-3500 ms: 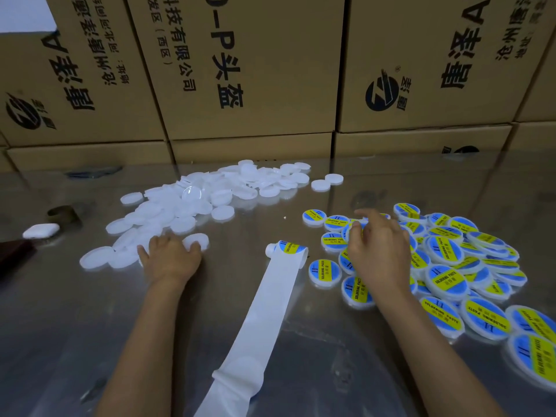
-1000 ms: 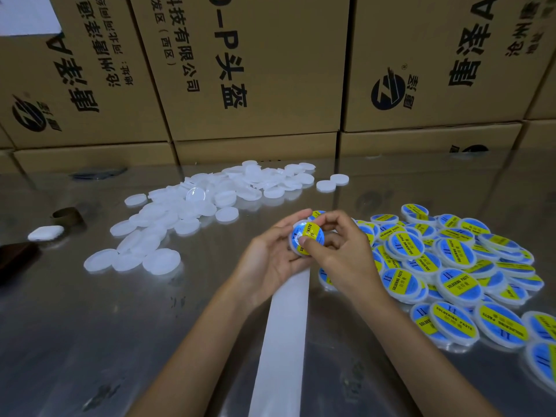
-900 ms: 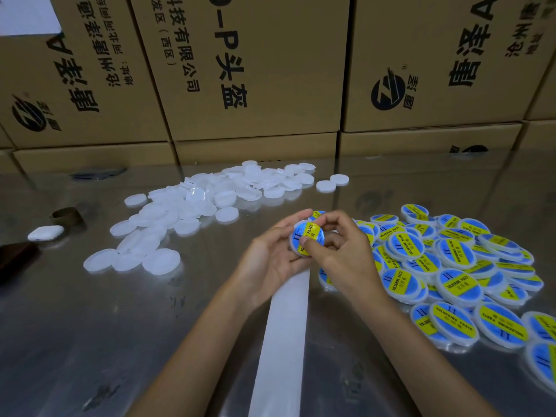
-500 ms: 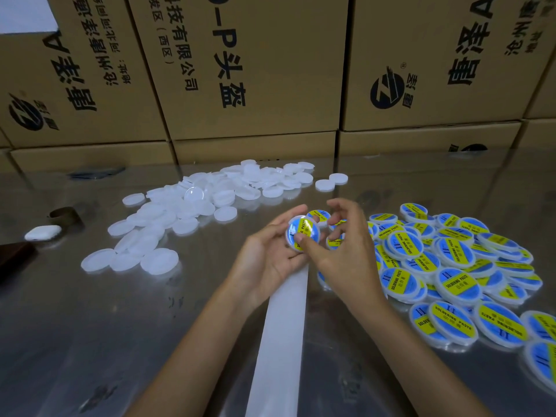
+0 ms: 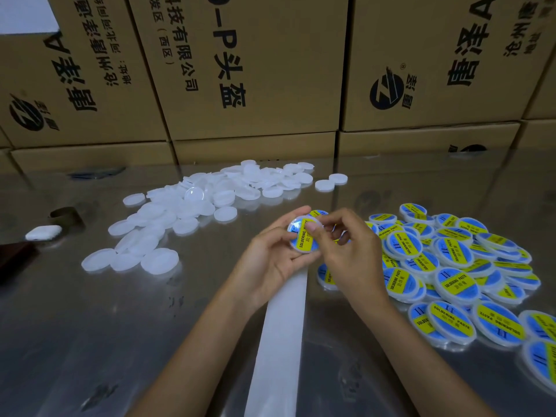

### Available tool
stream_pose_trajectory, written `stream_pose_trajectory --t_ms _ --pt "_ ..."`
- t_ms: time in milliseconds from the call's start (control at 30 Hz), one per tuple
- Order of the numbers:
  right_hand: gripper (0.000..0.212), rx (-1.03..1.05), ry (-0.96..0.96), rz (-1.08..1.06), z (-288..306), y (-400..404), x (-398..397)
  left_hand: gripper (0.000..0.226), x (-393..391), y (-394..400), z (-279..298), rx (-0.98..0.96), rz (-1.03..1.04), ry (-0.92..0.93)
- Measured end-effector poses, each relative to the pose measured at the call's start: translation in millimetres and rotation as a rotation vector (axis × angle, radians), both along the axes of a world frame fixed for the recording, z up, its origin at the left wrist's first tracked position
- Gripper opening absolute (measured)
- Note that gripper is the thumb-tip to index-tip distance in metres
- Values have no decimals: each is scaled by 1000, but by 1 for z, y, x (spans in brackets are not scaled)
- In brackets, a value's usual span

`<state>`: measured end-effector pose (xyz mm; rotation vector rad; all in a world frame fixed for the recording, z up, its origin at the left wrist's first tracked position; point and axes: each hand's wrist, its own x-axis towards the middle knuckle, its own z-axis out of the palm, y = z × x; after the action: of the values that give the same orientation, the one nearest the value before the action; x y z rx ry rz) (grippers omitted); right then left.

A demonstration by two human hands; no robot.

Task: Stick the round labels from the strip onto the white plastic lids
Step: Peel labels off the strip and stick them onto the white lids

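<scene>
My left hand [image 5: 272,260] holds a white lid [image 5: 303,239] above the table's middle, a blue and yellow round label on its face. My right hand [image 5: 350,251] is at the lid's right side, its thumb pressing on the label. The white backing strip [image 5: 281,335] runs from under my hands toward the near edge. Plain white lids [image 5: 192,206] lie in a heap at the left and back. Labelled lids [image 5: 457,266] are piled at the right.
Stacked cardboard boxes [image 5: 255,70] wall off the far side of the shiny table [image 5: 90,341]. A small white case [image 5: 43,232] and a dark object [image 5: 12,257] lie at the far left. Two lone lids [image 5: 331,182] sit behind my hands.
My left hand fetched a plain lid from the heap and both hands met at the centre. Since half a second ago my right thumb has slid across the label on the lid.
</scene>
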<state>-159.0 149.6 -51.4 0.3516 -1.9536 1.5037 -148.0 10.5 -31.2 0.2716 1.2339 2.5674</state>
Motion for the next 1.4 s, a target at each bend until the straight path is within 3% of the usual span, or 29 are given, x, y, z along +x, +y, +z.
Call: stream_pose_trajectory --t_ms 200,333,467,767,900,1067,1200,1300,1400 --pt "16 -57 -30 18 -1 4 -1 42 0 2 -6 -107 63 80" --pt "8 28 -56 75 -1 0 1 31 -3 1 -7 -127 232 24" --pt "33 150 -116 136 -3 -3 3 22 -7 -4 -10 -187 321 -32" --pt "16 -36 -171 60 -1 5 -6 41 -8 -7 -13 -98 31 85" --pt "17 -85 -194 22 -3 10 -8 53 -6 -5 -16 -174 -32 155" --pt "20 -43 -171 95 -4 7 -7 40 -7 -2 -19 -338 213 172" --pt "7 4 -171 272 -4 2 -2 31 -8 -7 -20 -314 361 104" --pt "33 71 -215 340 -9 -1 -1 23 -10 -7 -20 -277 397 18" --pt "39 81 -215 280 -11 -4 -2 25 -11 -5 -18 -296 373 -3"
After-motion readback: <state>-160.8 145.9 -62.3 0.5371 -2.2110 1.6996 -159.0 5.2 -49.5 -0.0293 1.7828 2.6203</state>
